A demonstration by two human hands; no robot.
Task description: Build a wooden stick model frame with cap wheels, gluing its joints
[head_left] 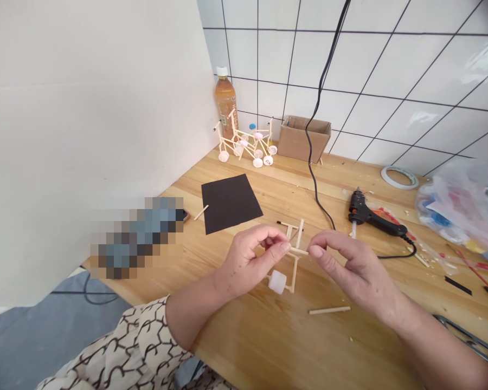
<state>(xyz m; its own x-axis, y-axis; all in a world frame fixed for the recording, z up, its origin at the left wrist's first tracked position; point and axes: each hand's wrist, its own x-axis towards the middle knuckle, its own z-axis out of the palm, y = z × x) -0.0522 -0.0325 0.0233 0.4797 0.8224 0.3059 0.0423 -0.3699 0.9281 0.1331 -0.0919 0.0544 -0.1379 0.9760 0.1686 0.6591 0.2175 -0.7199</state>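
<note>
At a wooden worktable [268,346] in a tiled corner, you are pinching a small stick frame [295,253] at centre frame, left hand [244,262] and right hand [352,268] gripping opposite sides with fingertips, apparently to keep it steady. The glue gun [374,218] is lying at right, near your hands.

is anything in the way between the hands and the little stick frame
Nothing visible does. The left hand and the right hand both pinch the stick frame directly at its crossbar, fingertips on the wood, with its white wheel hanging below.
</note>
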